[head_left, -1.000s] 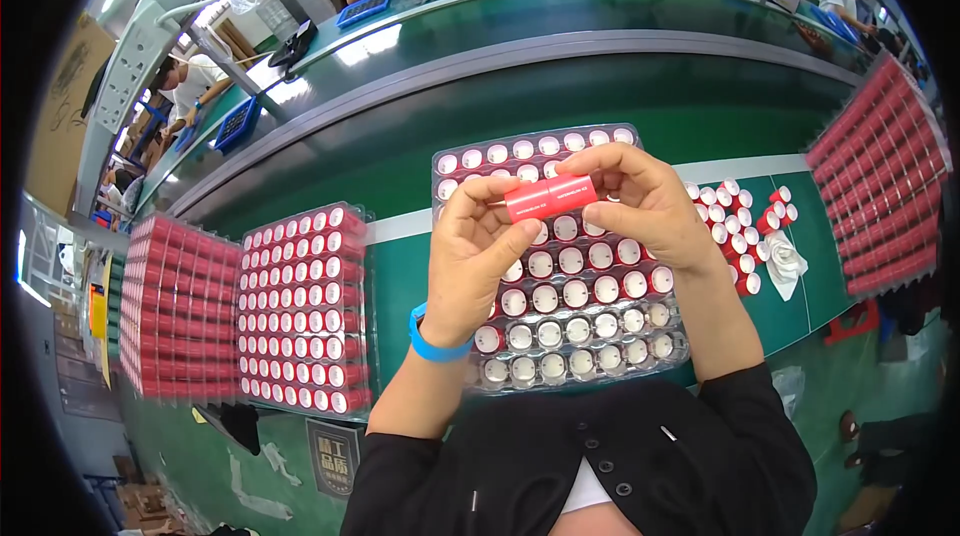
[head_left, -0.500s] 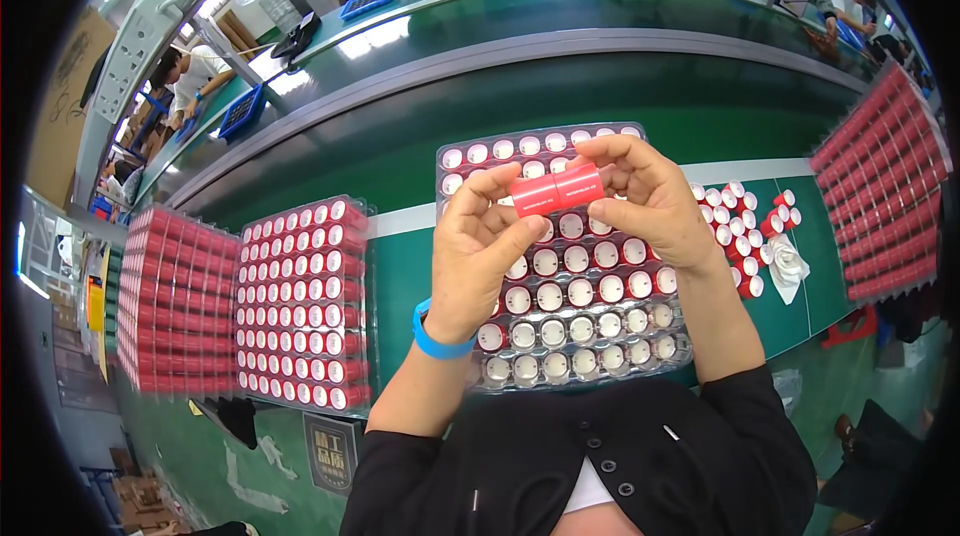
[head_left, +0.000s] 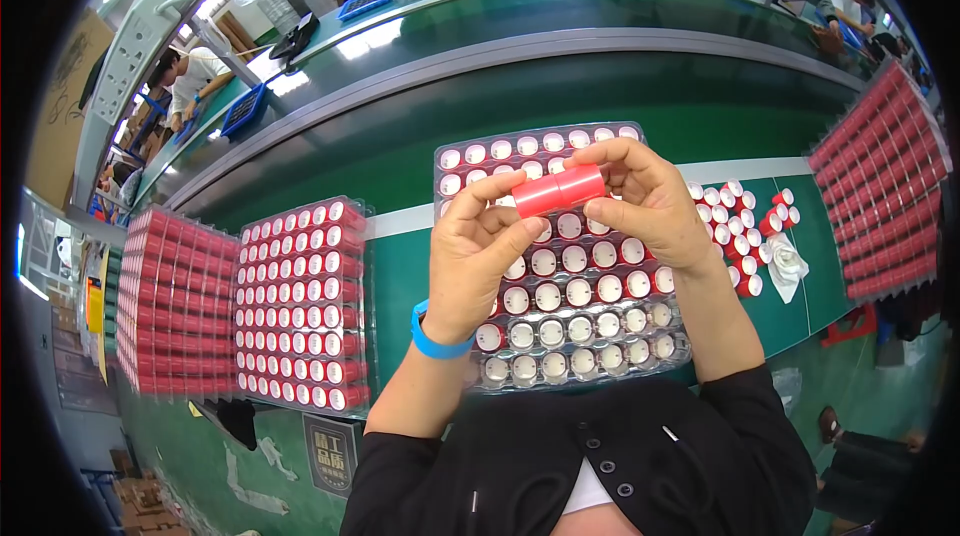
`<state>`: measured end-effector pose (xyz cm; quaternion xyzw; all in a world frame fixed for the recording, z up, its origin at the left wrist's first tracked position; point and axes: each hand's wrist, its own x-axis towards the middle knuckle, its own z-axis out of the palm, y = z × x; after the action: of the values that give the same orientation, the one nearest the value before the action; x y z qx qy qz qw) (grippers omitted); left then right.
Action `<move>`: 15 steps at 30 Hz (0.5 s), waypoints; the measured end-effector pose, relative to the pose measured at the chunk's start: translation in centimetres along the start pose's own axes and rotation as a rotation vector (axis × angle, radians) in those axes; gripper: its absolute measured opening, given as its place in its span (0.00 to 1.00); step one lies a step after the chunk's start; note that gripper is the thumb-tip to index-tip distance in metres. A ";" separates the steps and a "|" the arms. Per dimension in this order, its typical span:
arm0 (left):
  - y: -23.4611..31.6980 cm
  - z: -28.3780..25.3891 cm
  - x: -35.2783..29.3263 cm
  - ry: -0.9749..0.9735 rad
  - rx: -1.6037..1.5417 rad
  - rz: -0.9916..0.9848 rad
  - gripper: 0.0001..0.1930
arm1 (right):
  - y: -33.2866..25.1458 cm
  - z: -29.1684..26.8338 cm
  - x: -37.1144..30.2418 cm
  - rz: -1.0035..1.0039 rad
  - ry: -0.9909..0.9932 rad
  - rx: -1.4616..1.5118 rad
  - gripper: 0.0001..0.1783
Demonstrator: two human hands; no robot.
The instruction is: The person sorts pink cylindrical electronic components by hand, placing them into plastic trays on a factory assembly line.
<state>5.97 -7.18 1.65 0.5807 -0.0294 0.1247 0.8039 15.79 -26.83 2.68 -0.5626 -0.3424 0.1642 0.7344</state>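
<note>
Two red cylinders, a left one (head_left: 538,198) and a right one (head_left: 581,185), lie end to end in a line above the middle tray. My left hand (head_left: 468,251), with a blue wristband, pinches the left cylinder between thumb and fingers. On the right cylinder's outer end, my right hand (head_left: 650,206) has its thumb below and fingers above. The sides facing me look plain and glossy. Beneath my hands sits a clear plastic tray (head_left: 590,127) with rows of white-ended cylinders, partly hidden by the hands. The nearest rows look paler than the red ones.
Another filled tray (head_left: 362,346) stands to the left, beside a tall stack of red cylinders in trays (head_left: 175,306). Loose red cylinders (head_left: 735,226) and a crumpled white cloth (head_left: 787,268) lie right. A further stack (head_left: 880,196) leans at far right. People work across the bench.
Both cylinders have been turned in my fingers: pale printing that faced me earlier is out of sight. My hands stay in nearly the same place.
</note>
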 end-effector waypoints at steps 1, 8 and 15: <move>0.0 0.0 0.0 0.001 0.000 0.001 0.23 | 0.0 -0.1 0.0 0.014 -0.016 -0.017 0.22; -0.1 0.0 -0.1 -0.024 -0.013 0.077 0.21 | 0.4 -0.2 0.1 -0.082 -0.055 -0.020 0.19; 0.0 0.4 -0.1 -0.040 0.062 0.135 0.23 | 0.0 0.3 -0.1 -0.106 -0.016 -0.040 0.25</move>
<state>5.90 -7.52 1.79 0.6043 -0.0808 0.1680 0.7747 15.54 -26.70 2.69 -0.5568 -0.3808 0.1224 0.7280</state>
